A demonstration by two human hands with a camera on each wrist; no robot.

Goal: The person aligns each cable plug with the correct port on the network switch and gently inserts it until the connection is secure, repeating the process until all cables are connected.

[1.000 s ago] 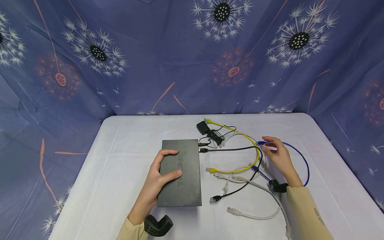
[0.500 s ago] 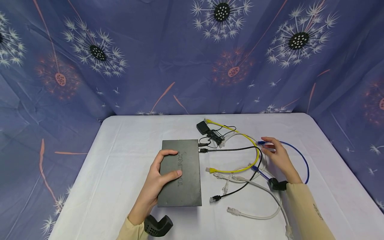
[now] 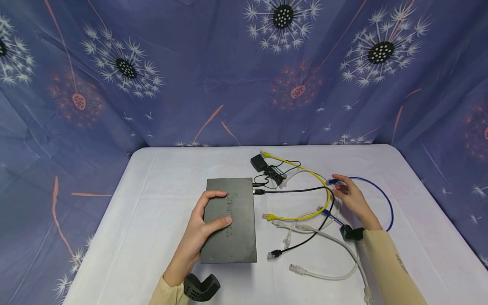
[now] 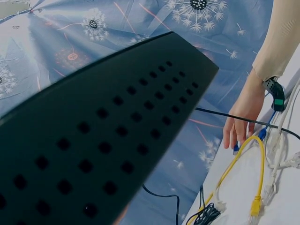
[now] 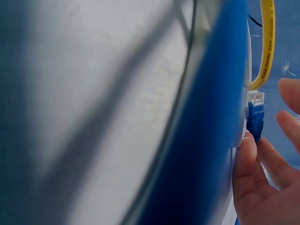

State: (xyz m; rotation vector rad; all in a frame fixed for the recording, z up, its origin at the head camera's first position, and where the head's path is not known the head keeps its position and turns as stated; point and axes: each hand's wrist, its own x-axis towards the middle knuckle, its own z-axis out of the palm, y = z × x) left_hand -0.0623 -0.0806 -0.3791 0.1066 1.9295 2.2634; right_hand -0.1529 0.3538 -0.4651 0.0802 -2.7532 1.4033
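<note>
A dark grey TP-LINK network switch [image 3: 240, 237] is held by my left hand [image 3: 196, 231], the thumb and index finger on its top face. Its perforated side [image 4: 112, 126] fills much of the left wrist view. A black Ethernet cable [image 3: 293, 190] and a power lead [image 3: 260, 184] enter its right side. Over the cables at the right, my right hand [image 3: 356, 201] pinches a blue Ethernet cable [image 3: 389, 203] just behind its plug [image 5: 255, 117]. In the right wrist view, thumb and a finger meet at the plug's base, while other fingers stand apart from it.
A yellow Ethernet cable [image 3: 328, 195] and several grey-white cables [image 3: 339, 241] lie tangled between the hands. Behind them sits a black power adapter [image 3: 259, 162] with its bundled cord. The white table [image 3: 152, 203] ends at a patterned blue curtain [image 3: 213, 76].
The right hand and forearm have shifted slightly left, and the blue cable's arc behind the hand has moved a little farther back. The left hand keeps its hold on the network switch.
</note>
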